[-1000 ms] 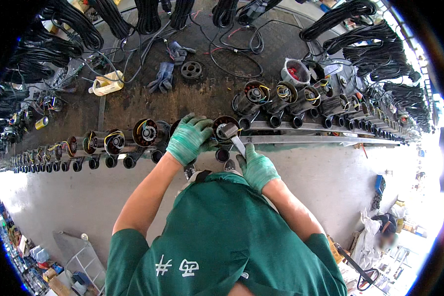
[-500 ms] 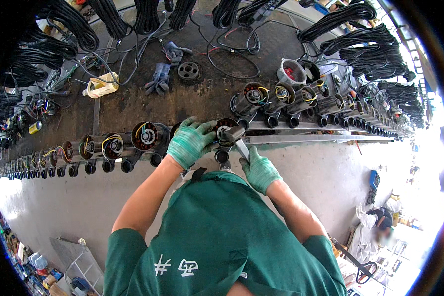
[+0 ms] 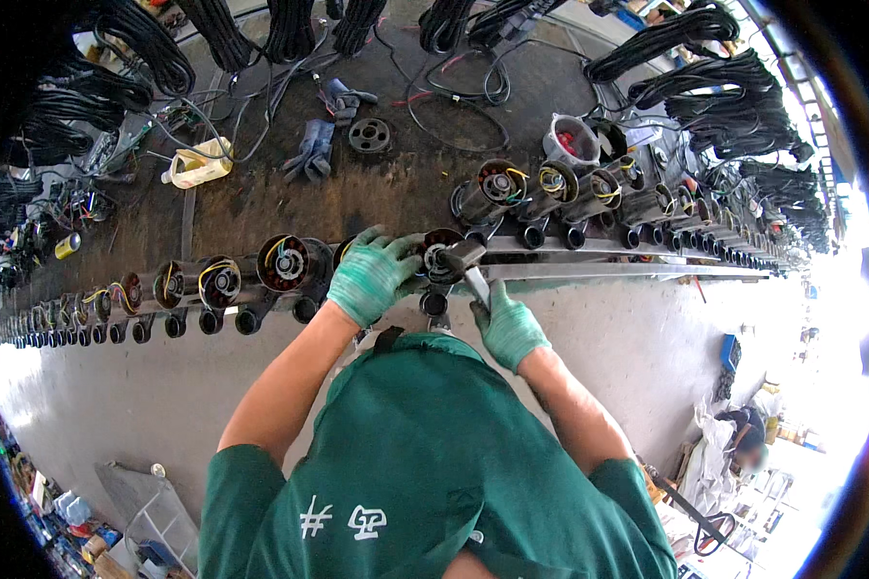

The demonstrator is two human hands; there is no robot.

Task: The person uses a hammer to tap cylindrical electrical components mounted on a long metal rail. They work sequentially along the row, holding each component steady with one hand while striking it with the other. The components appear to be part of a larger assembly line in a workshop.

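My right hand (image 3: 514, 330), in a green-and-white glove, is closed round the handle of a hammer (image 3: 477, 285). The hammer's head lies over the right side of an open motor housing (image 3: 440, 253), whose round end shows dark windings inside. My left hand (image 3: 375, 276), gloved alike, grips that housing from its left side, with the fingers curving over toward its rim. A black ring-shaped lug (image 3: 434, 306) sticks out below the housing. Left of my left hand stands another motor housing (image 3: 286, 263) with a yellow wire looped inside.
More motor housings (image 3: 492, 185) line the bench edge on both sides. On the dark bench (image 3: 261, 212) lie grey gloves (image 3: 313, 150), a black disc (image 3: 369, 136), a cut yellowish jug (image 3: 201, 164) and a bowl with red bits (image 3: 570, 141). Bundled black cables (image 3: 661, 43) edge the far side.
The hammer head has shifted slightly up and to the right over the housing, along with a small movement of my right hand. My left hand stays in place.
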